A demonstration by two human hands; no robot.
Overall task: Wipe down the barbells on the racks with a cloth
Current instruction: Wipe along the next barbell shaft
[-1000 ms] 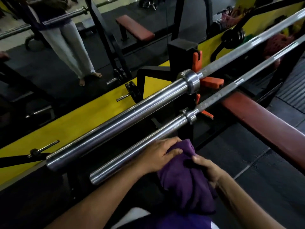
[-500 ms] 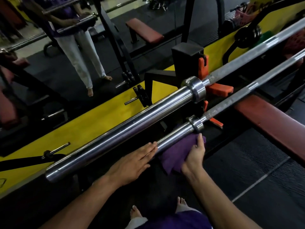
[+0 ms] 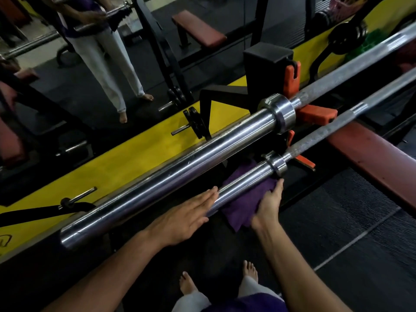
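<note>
Two chrome barbells lie across the rack. The upper barbell (image 3: 180,167) has a thick sleeve running from lower left to a collar at centre right. The lower barbell (image 3: 245,180) sits nearer me, with a thinner sleeve. A purple cloth (image 3: 247,199) hangs under and around the lower sleeve. My right hand (image 3: 269,206) grips the cloth from below and presses it against that sleeve, just short of the collar. My left hand (image 3: 186,218) lies flat with straight fingers over the free end of the lower sleeve.
Orange rack hooks (image 3: 315,114) hold the bars beside a black upright (image 3: 265,68). A red bench pad (image 3: 371,158) runs to the right. A yellow wall strip (image 3: 101,167) and a mirror stand behind. My bare feet (image 3: 189,283) are on the black rubber floor.
Both hands first bunched the cloth near the lower sleeve's end. My right hand then carried it up the sleeve toward the collar. My left hand let go and flattened on the sleeve.
</note>
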